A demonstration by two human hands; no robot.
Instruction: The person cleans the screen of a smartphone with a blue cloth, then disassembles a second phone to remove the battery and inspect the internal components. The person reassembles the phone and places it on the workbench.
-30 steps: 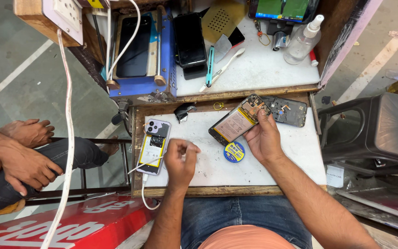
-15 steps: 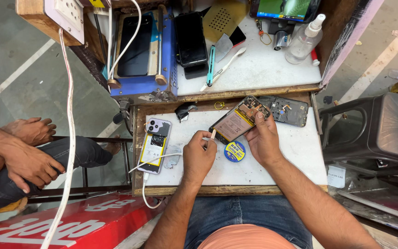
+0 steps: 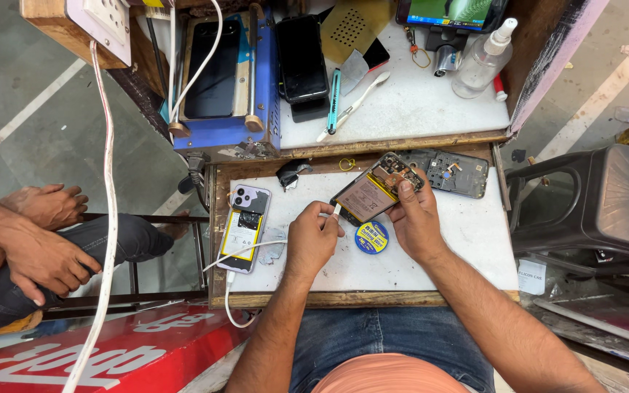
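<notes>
My right hand [image 3: 415, 222] pins the open phone [image 3: 374, 191] by its edges — thin, fragile. At nine o'clock, my left hand [image 3: 311, 242] pinches a pry tool [image 3: 335, 209] at the battery [image 3: 365, 198].

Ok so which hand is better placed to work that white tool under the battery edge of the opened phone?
The left hand, probably: it already grips the white tool, whose tip sits at the battery's lower edge on the opened phone. The right hand is busy steadying that phone.
</notes>
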